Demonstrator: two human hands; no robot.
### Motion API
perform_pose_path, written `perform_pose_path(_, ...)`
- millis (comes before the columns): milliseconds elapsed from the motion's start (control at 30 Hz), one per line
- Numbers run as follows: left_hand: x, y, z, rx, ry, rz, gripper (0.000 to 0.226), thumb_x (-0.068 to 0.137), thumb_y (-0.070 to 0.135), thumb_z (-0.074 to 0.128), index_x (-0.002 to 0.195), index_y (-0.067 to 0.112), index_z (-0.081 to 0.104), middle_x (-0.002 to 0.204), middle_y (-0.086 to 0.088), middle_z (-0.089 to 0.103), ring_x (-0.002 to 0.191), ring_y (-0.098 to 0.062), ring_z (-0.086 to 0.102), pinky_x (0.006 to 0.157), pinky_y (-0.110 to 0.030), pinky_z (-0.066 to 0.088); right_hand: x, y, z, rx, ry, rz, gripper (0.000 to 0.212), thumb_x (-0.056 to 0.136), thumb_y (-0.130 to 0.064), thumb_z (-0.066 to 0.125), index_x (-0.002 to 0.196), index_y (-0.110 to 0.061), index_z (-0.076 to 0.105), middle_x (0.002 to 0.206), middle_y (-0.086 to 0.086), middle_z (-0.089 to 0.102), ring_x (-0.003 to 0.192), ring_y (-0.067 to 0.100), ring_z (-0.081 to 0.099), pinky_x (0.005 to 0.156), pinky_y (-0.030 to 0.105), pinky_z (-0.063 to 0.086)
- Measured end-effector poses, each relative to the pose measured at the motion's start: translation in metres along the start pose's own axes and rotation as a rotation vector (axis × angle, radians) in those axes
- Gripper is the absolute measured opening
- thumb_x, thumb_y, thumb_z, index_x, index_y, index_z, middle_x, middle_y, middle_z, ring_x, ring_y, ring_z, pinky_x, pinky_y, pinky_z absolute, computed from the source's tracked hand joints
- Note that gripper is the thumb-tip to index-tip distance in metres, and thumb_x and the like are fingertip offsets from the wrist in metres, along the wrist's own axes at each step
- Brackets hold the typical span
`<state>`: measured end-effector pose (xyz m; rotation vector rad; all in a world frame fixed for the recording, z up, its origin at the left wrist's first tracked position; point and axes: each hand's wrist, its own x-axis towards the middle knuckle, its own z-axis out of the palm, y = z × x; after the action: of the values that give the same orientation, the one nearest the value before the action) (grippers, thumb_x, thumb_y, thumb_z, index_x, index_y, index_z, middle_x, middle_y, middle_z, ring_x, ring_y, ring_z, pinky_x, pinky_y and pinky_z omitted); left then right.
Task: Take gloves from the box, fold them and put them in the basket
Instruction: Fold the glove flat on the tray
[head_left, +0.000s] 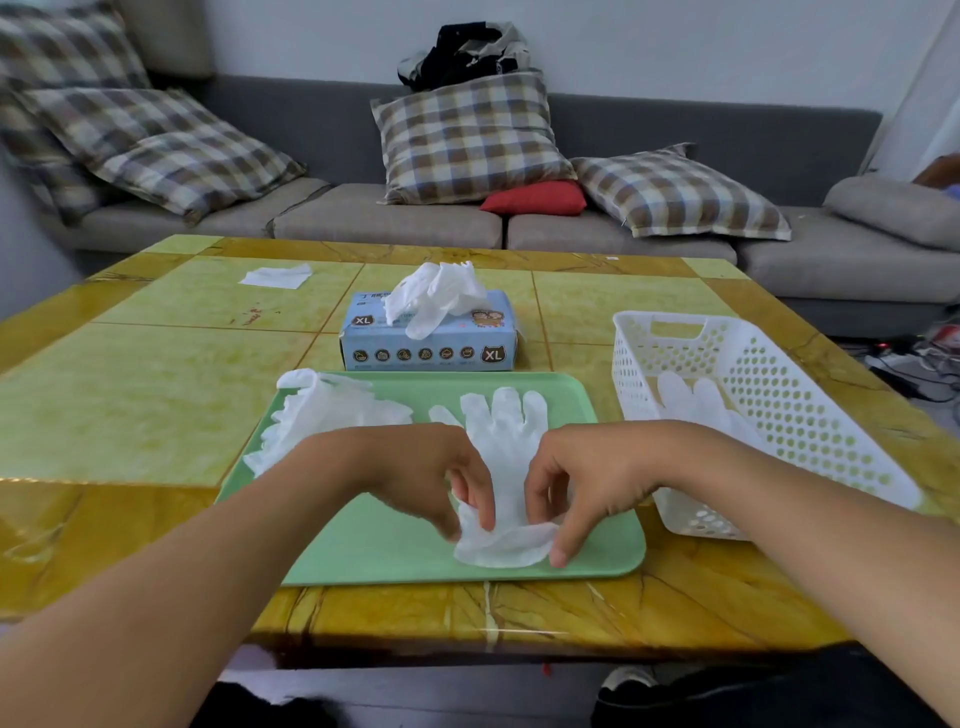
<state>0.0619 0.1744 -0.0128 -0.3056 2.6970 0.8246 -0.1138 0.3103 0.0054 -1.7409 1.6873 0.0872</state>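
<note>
A white glove (506, 447) lies flat on the green tray (374, 551), fingers pointing away from me. My left hand (415, 473) pinches the left side of its cuff, and my right hand (582, 478) pinches the right side; the cuff end is lifted and curling. A second, crumpled glove (322, 415) lies on the tray's far left corner. The blue glove box (431, 345) stands behind the tray with a glove (436, 293) sticking out of its top. The white perforated basket (779, 395) at the right holds a glove (696, 402).
A white tissue (278, 275) lies at the table's far left. The yellow tiled table (156, 395) ends near me at a dark edge. A grey sofa (395, 218) with checked cushions stands behind it. Cables lie on the floor at the right.
</note>
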Motion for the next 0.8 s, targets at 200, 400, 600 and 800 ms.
perform_pose_path(200, 0.000, -0.005, -0.005, -0.040, 0.344, -0.014, 0.009, 0.082, 0.023, 0.077, 0.090, 0.028, 0.079, 0.088, 0.016, 0.075, 0.083, 0.000, 0.068, 0.079, -0.024, 0.055, 0.010, -0.002, -0.012, 0.124, 0.440, 0.018, 0.020, 0.087, -0.036, 0.079, 0.097, -0.018, 0.079, 0.084, -0.014, 0.073, 0.071, -0.007, 0.063, 0.067, 0.016, 0.047)
perform_pose_path(400, 0.002, -0.023, 0.007, 0.261, 0.312, -0.164, 0.046, 0.078, 0.049, 0.081, 0.118, 0.032, 0.066, 0.115, 0.012, 0.059, 0.100, -0.008, 0.050, 0.090, -0.028, 0.045, 0.039, -0.010, -0.002, -0.284, 0.208, 0.252, 0.085, 0.072, -0.050, 0.086, 0.143, -0.027, 0.046, 0.134, -0.003, 0.048, 0.117, 0.022, 0.052, 0.096, 0.039, 0.050)
perform_pose_path(600, -0.028, -0.040, -0.031, 0.148, 0.790, -0.211, 0.031, 0.084, 0.034, 0.079, 0.113, 0.026, 0.070, 0.111, 0.008, 0.067, 0.094, -0.012, 0.061, 0.080, -0.028, 0.047, 0.052, -0.024, -0.019, -0.222, 0.423, 0.212, 0.064, 0.077, -0.042, 0.085, 0.132, -0.024, 0.059, 0.129, -0.002, 0.058, 0.112, 0.020, 0.059, 0.092, 0.037, 0.051)
perform_pose_path(800, -0.060, -0.095, -0.039, 0.010, 0.863, -0.560, 0.041, 0.089, 0.036, 0.074, 0.122, 0.013, 0.068, 0.120, -0.004, 0.067, 0.107, -0.022, 0.062, 0.083, -0.029, 0.044, 0.101, -0.099, -0.006, -0.024, 0.617, -0.158, 0.050, 0.088, -0.036, 0.075, 0.135, -0.025, 0.061, 0.129, -0.003, 0.064, 0.116, 0.017, 0.055, 0.091, 0.032, 0.044)
